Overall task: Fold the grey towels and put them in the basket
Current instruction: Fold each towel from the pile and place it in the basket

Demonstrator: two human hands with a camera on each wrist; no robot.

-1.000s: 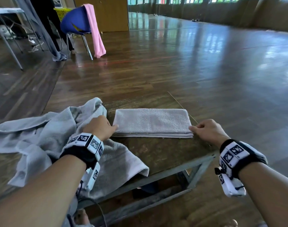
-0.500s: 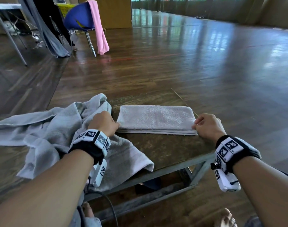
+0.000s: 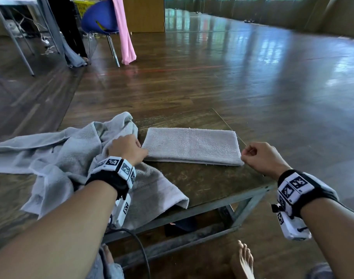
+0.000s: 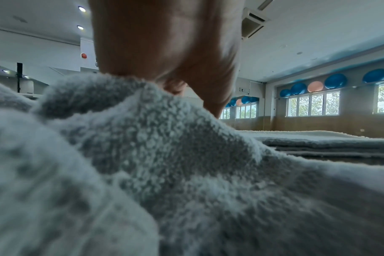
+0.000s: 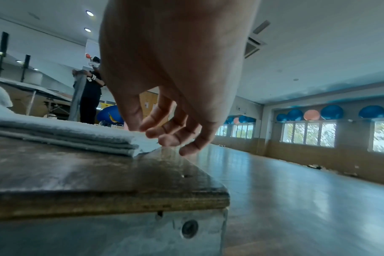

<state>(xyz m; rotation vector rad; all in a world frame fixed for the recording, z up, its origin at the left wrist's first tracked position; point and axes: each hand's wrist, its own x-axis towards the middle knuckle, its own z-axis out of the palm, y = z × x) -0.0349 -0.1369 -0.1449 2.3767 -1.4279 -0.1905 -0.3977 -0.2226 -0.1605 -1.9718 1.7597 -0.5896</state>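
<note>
Folded grey towel (image 3: 191,145) flat at centre of surface (image 3: 202,184), long edges squared, prob. set for another fold or a lift. Left hand (image 3: 128,149) at its 9 o'clock end, fingers curled, knuckles up; contact w/ the towel edge hidden, can't tell if gripping. Right hand (image 3: 260,158) at 3 o'clock end, fingers loosely curled (image 5: 164,133), just beside the corner, holding nothing. Unfolded towel heap (image 3: 57,158) at 9 o'clock, draped over near edge, waiting its turn. Yellow basket (image 3: 83,7) far off at 11 o'clock, mostly hidden behind blue chair (image 3: 99,19).
</note>
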